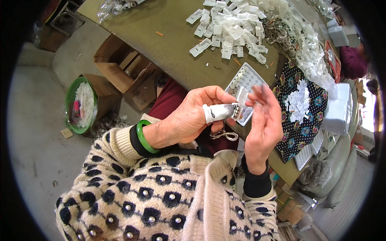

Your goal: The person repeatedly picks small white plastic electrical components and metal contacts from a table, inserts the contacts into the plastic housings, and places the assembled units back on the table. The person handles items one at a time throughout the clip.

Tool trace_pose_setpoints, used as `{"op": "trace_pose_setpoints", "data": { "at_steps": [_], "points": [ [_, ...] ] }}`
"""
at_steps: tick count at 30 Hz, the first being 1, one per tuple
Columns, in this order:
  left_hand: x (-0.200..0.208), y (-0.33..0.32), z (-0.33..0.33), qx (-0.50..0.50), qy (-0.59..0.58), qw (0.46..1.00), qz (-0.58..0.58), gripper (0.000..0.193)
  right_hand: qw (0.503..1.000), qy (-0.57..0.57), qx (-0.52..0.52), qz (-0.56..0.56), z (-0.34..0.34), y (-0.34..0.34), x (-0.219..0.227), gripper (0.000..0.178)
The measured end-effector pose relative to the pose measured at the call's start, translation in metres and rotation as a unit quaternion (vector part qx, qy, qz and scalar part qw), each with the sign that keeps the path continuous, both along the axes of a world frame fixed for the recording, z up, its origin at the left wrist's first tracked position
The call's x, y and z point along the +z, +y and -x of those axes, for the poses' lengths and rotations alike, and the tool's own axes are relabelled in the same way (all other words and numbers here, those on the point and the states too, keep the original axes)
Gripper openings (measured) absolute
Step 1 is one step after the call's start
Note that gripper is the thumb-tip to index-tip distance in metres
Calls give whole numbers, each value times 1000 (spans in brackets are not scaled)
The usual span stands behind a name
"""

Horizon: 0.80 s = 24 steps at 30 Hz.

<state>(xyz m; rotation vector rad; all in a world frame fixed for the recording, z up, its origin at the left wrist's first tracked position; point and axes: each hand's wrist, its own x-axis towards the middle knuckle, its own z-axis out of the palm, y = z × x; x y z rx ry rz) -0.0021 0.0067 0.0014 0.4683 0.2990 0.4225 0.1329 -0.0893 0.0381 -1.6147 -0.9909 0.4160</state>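
My left hand [187, 114], with a green bangle at its wrist and a white, grey-smudged wrap on the thumb, pinches a small clear plastic box [242, 95]. The box's lid stands up, and something small and dark shows at its lower part, too small to name. A loop of thin pale cord [225, 135] hangs below these fingers. Just right of the box is my right hand [263, 128], its fingers apart and their tips blurred, with nothing visible in them. Under both hands lies a pale tray [251, 76] with rows of small round pieces.
A heap of clear plastic boxes [233, 30] covers the far table [169, 52], beside tangled cords [277, 30] and clear bags. White paper slips [298, 100] lie on a dark patterned cloth [285, 136] at right. Cardboard boxes [116, 76] and a green basin [72, 124] stand at left.
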Motion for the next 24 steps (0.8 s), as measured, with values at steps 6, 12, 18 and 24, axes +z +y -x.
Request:
{"op": "trace_pose_setpoints", "data": {
  "at_steps": [6, 12, 18, 24],
  "points": [
    [1, -3, 0, -10, -16, 1000, 0, 21, 968, 235, 89, -25, -14, 0, 6, 27],
    [-1, -3, 0, -23, -13, 1000, 14, 21, 991, 133, 23, -3, -5, -7, 6, 17],
    [-1, -9, 0, 6, -10, 1000, -7, 19, 990, -112, -8, -83, 6, 1, -10, 13],
    [-4, -11, 2, 59, 13, 997, -46, 19, 969, -210, 13, -132, 12, 8, -21, 15]
  ]
}}
